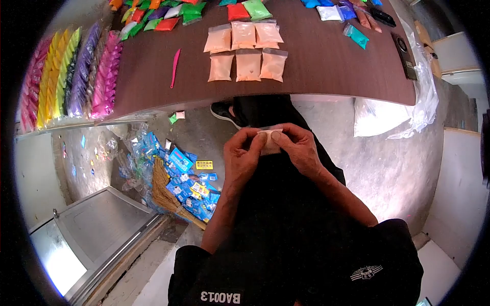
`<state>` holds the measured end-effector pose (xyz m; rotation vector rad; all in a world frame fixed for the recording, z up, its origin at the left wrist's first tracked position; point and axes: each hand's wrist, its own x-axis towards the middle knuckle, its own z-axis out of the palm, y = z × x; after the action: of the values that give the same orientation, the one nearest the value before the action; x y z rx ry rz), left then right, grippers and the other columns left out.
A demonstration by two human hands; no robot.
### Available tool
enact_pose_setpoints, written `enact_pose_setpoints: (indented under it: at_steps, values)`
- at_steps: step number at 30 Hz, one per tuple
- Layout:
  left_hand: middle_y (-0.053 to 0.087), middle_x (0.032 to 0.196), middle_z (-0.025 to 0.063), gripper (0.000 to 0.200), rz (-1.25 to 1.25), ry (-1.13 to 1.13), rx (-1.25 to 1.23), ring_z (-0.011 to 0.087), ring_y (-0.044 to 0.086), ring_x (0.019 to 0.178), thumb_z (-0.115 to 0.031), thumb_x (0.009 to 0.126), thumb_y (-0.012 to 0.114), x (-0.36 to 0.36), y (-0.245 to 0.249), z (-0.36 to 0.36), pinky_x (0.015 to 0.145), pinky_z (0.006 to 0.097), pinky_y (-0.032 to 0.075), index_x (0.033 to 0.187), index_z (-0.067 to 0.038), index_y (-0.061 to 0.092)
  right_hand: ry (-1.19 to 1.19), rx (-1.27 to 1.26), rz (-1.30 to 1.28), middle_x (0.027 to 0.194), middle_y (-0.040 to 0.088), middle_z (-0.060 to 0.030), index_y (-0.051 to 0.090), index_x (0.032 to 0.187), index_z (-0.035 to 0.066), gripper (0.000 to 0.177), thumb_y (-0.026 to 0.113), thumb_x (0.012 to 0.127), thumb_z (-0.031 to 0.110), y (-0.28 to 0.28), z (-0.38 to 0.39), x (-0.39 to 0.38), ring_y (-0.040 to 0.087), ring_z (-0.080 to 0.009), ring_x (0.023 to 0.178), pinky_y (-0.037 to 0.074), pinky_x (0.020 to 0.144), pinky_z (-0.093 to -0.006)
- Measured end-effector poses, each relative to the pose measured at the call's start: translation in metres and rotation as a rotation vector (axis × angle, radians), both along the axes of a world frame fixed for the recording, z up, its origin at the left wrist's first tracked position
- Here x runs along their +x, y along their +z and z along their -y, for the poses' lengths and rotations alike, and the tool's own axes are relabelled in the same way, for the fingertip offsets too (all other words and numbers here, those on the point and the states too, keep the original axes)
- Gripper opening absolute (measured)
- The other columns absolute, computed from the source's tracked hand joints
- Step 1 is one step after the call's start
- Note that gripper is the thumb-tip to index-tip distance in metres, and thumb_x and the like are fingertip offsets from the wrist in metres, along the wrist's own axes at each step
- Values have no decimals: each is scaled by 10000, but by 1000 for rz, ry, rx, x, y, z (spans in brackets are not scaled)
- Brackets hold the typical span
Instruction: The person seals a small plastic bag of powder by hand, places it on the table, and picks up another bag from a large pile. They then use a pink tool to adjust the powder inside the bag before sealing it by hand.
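Over my lap, just off the table's near edge, my left hand (243, 151) and my right hand (297, 148) pinch a small peach-coloured bag (270, 145) between thumbs and fingers. Both thumbs press near its upper edge, and the fingers behind it are partly hidden. On the table (326, 66) ahead lie several similar clear bags of peach filling (248, 65), set out in two rows. A pink plastic stick-like tool (175, 68) rests to their left.
Strips of coloured packets (76, 71) line the table's left end. Mixed coloured bags (168, 24) lie at the back. A teal bag (356, 35) and a dark phone-like object (404, 56) are on the right. Blue wrappers (191, 186) and a straw broom (166, 186) lie on the floor.
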<state>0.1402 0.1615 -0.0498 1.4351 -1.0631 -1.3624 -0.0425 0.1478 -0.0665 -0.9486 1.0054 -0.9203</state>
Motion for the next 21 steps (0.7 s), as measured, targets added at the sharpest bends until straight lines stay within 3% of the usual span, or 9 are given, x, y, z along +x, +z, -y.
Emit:
enact_pose_setpoints:
  at_steps: [13, 21]
  values:
    - [733, 1012, 48, 201, 44, -50, 24, 108, 660, 918, -196, 1025, 708, -8, 0, 3, 817, 281, 547, 1123, -23, 736, -51, -41, 32, 1009, 723, -38, 735, 1142, 30, 193, 687, 1048, 191, -13, -1, -1, 661, -93, 898, 577, 778, -273]
    - [738, 1001, 60, 220, 42, -53, 53, 115, 664, 913, -207, 1031, 699, -13, 1, 1, 822, 289, 538, 1114, -5, 729, -135, 9, -10, 1026, 726, -51, 723, 1176, 24, 246, 691, 1051, 233, -3, 1, -3, 670, -101, 910, 588, 795, -283]
